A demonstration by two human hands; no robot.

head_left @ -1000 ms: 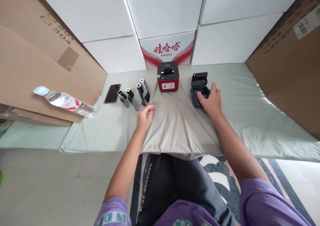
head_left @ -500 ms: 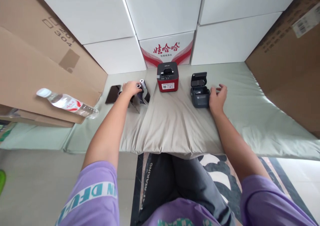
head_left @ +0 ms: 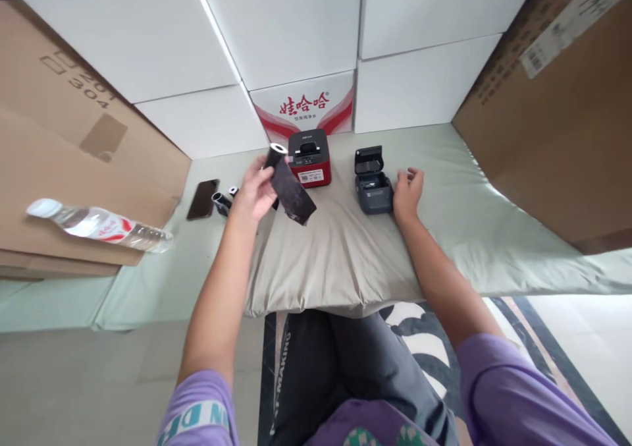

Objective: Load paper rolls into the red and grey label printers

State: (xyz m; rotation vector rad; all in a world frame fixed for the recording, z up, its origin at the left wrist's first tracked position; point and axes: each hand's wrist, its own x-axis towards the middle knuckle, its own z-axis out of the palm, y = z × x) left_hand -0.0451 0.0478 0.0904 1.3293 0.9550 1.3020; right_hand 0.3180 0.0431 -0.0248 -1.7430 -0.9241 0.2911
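Black roll (head_left: 274, 159) in the left hand (head_left: 255, 188), just left of upper centre.
Fingers grip it, strip dangling; the right hand's (head_left: 407, 194) loosely parted fingers are beside the lidded device (head_left: 374, 197), right of centre.

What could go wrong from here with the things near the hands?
The loose strip hanging from the roll in the left hand might snag or unwind further. The right hand is close beside the small dark device, so a bump could shift it or knock its open lid.
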